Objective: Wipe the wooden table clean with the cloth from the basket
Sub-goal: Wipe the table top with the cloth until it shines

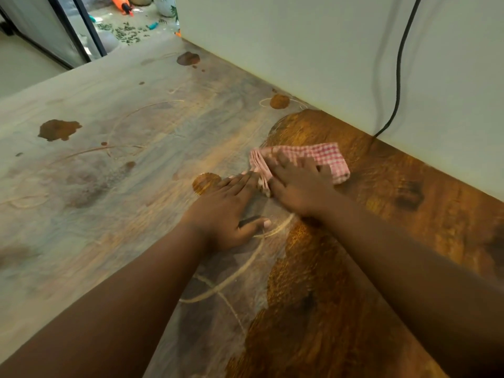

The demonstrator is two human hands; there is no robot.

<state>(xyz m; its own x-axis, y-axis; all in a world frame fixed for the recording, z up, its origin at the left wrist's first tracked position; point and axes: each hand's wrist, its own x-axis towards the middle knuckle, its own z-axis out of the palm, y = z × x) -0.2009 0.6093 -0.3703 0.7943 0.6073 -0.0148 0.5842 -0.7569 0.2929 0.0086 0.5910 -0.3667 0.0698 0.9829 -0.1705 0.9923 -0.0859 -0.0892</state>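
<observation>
A folded pink-and-white checked cloth (324, 156) lies on the wooden table (114, 170), near the wall. My right hand (297, 184) presses flat on top of the cloth, fingers spread over it. My left hand (229, 211) rests flat on the table just left of the cloth, its fingertips touching the cloth's folded edge. The wood to the right of the cloth is dark and glossy brown. To the left the surface is dull grey with a dusty film, curved streaks and brown spots. The basket is not in view.
A white wall (313, 50) borders the table's far side, with a black cable (398, 77) hanging down it to the tabletop. Brown wet patches (58, 130) dot the grey area. Beyond the table's far left end are a glass door frame (79, 31) and scattered items on the floor.
</observation>
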